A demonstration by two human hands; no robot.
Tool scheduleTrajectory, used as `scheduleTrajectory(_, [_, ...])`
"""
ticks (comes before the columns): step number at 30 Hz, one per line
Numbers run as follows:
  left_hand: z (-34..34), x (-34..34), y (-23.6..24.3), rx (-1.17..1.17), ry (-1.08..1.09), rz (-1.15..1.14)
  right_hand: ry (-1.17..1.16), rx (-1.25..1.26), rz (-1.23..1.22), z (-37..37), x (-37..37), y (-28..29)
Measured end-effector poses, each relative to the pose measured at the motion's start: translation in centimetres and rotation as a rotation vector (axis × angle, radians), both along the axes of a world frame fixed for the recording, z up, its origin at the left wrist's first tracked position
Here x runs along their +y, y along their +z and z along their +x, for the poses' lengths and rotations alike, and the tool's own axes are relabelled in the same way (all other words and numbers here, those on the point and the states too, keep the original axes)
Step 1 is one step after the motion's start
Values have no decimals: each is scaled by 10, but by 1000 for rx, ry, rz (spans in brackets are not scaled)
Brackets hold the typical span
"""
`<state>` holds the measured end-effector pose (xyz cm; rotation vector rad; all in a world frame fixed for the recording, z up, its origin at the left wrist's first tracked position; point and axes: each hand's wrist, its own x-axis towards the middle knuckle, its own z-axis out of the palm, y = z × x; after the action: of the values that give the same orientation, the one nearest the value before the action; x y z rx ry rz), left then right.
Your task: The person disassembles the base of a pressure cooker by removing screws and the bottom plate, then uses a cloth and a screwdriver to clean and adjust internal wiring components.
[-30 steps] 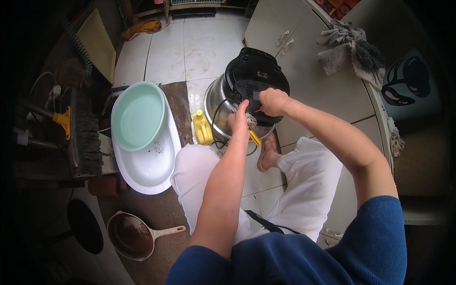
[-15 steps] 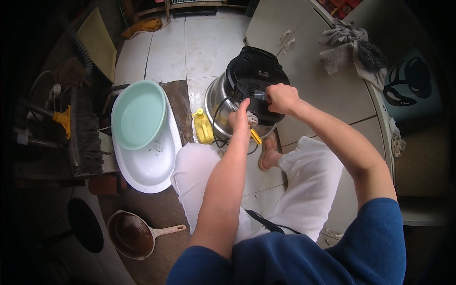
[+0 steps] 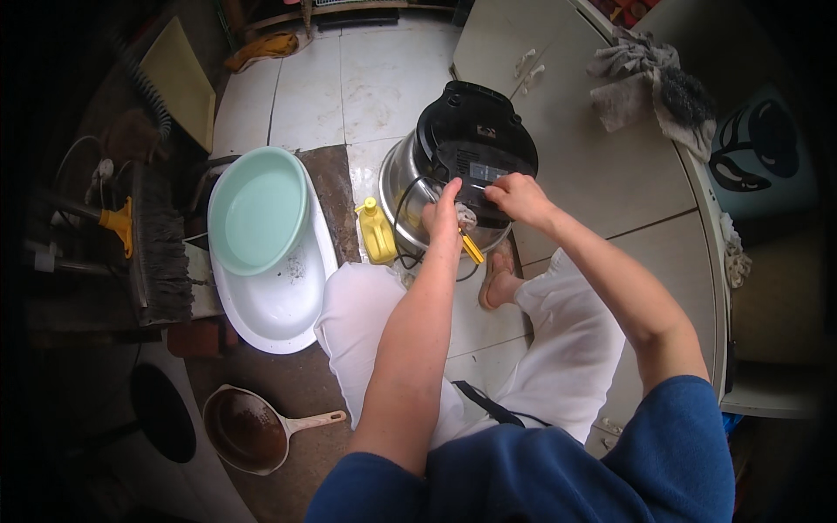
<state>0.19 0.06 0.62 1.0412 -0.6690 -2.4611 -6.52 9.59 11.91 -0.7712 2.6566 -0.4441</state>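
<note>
An appliance with a black underside [image 3: 491, 139] lies tilted, bottom up, over a shiny metal vessel [image 3: 397, 179]. Its underside bears vents and a pale label [image 3: 486, 172]. My left hand [image 3: 443, 213] is closed at the near edge, thumb pointing up, round a slim yellow-and-black tool [image 3: 472, 247] whose end sticks out below. A crumpled whitish rag [image 3: 466, 216] shows against that palm. My right hand [image 3: 516, 199] is closed in a pinch at the label's lower edge; what lies between its fingertips is too small to make out. A black cord [image 3: 398, 213] loops beside the vessel.
A yellow jug [image 3: 376, 234] stands left of the vessel. Farther left, a mint-green basin [image 3: 257, 212] rests in a white tub [image 3: 292, 318]. A brown-stained pan [image 3: 248, 429] lies near left. Cabinets [image 3: 558, 105] with dirty rags [image 3: 680, 103] on top line the right.
My right hand has slid slightly down and toward me, uncovering more of the label. The left hand has barely moved.
</note>
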Motion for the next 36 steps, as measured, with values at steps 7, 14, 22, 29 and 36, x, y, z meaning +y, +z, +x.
scheduleTrajectory(7, [3, -1, 2, -53, -35, -1, 221, 26, 46, -3, 13, 29])
scheduleTrajectory(14, [2, 0, 4, -57, -34, 1, 311, 137, 43, 2, 4, 31])
scheduleTrajectory(22, [0, -1, -1, -88, -34, -6, 356, 187, 45, 7, 2, 28])
scheduleTrajectory(29, [2, 1, 1, -61, -30, -1, 330, 86, 9, 1, 8, 31])
scheduleTrajectory(36, [1, 0, 1, -35, -48, 7, 312, 57, -20, 11, 18, 11])
